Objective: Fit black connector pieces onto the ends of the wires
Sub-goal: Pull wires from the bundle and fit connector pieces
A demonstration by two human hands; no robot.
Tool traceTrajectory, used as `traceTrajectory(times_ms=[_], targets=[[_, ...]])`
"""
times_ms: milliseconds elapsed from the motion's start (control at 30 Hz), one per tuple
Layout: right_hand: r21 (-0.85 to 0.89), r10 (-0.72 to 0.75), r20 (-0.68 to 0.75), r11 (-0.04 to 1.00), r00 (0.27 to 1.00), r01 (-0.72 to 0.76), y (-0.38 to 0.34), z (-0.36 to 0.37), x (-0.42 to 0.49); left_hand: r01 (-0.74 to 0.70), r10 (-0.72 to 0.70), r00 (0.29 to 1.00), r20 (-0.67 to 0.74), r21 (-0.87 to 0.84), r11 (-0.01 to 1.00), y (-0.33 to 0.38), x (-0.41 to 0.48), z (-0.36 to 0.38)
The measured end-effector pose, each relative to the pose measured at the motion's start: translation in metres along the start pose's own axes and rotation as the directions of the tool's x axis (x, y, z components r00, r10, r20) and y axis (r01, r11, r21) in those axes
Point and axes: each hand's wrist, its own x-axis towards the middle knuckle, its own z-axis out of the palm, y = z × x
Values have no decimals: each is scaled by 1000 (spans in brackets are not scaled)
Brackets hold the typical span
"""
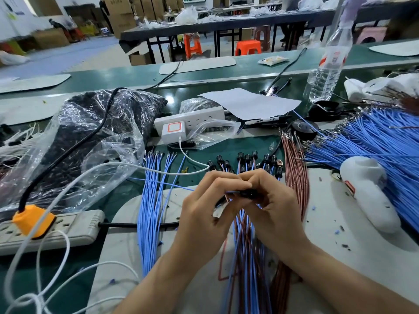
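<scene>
Both hands meet at the middle of the head view. My right hand (275,201) grips a black connector piece (248,193), partly hidden by the fingers. My left hand (207,208) pinches a blue wire and a brown wire at the connector's left end. Below the hands hangs a bundle of blue and brown wires (246,257). Behind the hands lies a row of fitted black connectors (247,160). Loose blue wires (150,200) lie to the left, brown wires (297,168) to the right.
A plastic bag of dark parts (90,132) fills the left. A power strip with an orange plug (34,220) and white cables lie front left. A big heap of blue wires (374,143), a white tool (367,191), a tape roll (305,128) and a water bottle (328,64) stand right.
</scene>
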Motion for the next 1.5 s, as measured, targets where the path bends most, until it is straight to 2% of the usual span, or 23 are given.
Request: traceTrajectory(times_ms=[200,400,867,1067,1367,1500], targets=[[-18,-18,-1,1000,1000,18,-1,2,-1,17,-17,1000,1,50,999,-1,1,-2],[66,15,28,998,999,-17,-1,2,0,48,-48,999,-11,-4,999,1,3,-1],[95,89,45,991,995,-93,-1,4,0,74,-74,997,-3,-18,997,5,2,-1],[86,101,68,991,993,-107,-3,4,0,73,-73,997,1,-28,997,7,2,-1],[-34,154,102,988,983,-152,1,4,2,93,-93,996,-2,-19,995,1,1,1],[94,189,97,976,977,-198,-4,0,4,137,-137,990,-18,-24,990,-7,2,1]])
